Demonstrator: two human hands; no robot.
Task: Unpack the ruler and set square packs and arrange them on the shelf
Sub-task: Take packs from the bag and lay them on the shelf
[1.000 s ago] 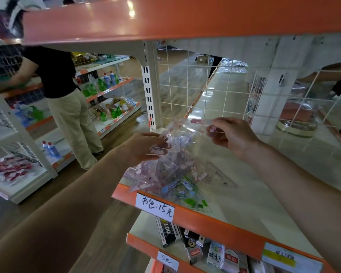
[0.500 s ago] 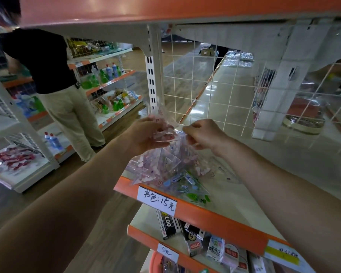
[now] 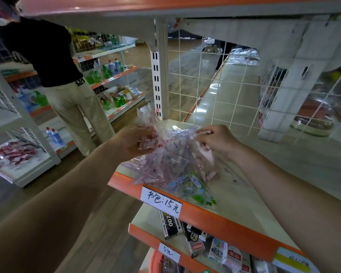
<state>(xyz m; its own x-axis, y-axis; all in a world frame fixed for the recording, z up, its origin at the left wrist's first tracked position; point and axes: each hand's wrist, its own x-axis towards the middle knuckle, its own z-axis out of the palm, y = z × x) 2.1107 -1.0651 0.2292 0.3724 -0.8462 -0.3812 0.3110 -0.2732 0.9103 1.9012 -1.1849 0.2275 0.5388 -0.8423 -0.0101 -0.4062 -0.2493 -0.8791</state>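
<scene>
One wide-angle view is taken from head height, aimed forward and down. The shelf (image 3: 254,194) is seen from close by, within arm's reach, and the left hand (image 3: 132,142) and right hand (image 3: 219,140) are framed near the centre, on the bag (image 3: 171,162). The upper shelf (image 3: 165,4) is caught along the top edge, and the aisle floor (image 3: 110,243) at the left.

A crumpled clear pink-printed plastic pack (image 3: 165,164) is held over the cream, orange-edged shelf (image 3: 234,203). A flat blue-and-green-printed clear pack (image 3: 195,192) is laid beneath it.
</scene>
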